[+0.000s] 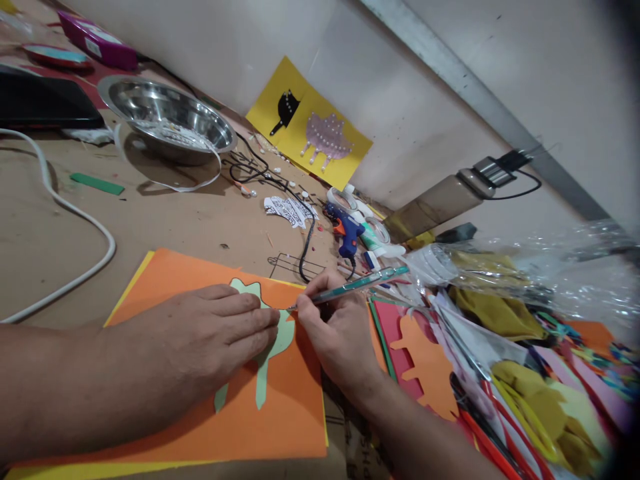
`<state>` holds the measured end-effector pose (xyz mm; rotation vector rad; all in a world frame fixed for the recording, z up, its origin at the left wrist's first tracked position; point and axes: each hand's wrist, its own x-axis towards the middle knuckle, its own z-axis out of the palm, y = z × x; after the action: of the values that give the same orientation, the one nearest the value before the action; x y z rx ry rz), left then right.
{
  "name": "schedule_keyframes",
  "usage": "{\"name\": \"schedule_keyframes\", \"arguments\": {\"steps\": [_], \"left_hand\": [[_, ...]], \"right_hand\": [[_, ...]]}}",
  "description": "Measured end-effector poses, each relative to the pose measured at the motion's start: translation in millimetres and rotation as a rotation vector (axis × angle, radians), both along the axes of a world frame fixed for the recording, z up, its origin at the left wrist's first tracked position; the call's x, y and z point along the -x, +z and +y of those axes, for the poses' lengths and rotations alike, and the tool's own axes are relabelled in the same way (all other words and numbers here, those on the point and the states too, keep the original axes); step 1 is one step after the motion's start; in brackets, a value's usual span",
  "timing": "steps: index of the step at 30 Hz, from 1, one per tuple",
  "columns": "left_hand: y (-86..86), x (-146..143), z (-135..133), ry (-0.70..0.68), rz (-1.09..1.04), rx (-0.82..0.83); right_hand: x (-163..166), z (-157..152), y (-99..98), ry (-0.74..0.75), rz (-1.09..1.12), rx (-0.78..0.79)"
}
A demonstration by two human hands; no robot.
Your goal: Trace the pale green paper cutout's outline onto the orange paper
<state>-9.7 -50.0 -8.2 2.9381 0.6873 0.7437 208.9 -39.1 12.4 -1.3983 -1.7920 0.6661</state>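
My left hand (210,337) lies flat, fingers stretched, pressing a pale green paper cut-out (273,350) onto an orange sheet (240,420). My right hand (340,333) is closed round a teal pen (350,287), whose tip touches the orange sheet at the cut-out's upper right edge, next to my left fingertips. A yellow sheet (127,290) peeks out beneath the orange one.
A steel bowl (167,117) and white cable (75,213) lie at the left. A blue glue gun (347,233), tape rolls, a bottle (440,200) and plastic bags of coloured scraps (525,347) crowd the right. A yellow craft card (310,127) leans on the wall.
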Motion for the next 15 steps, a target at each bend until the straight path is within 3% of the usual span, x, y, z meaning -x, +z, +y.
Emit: {"name": "schedule_keyframes", "arguments": {"steps": [10,15], "left_hand": [[0.5,-1.9,-2.8,0.066,-0.066,0.027],[2.7,-1.2,-0.6,0.011,-0.002,0.025]], "right_hand": [[0.5,-0.4,0.9,0.013,0.003,0.015],[1.0,-1.1,0.7,0.015,-0.004,0.017]]}}
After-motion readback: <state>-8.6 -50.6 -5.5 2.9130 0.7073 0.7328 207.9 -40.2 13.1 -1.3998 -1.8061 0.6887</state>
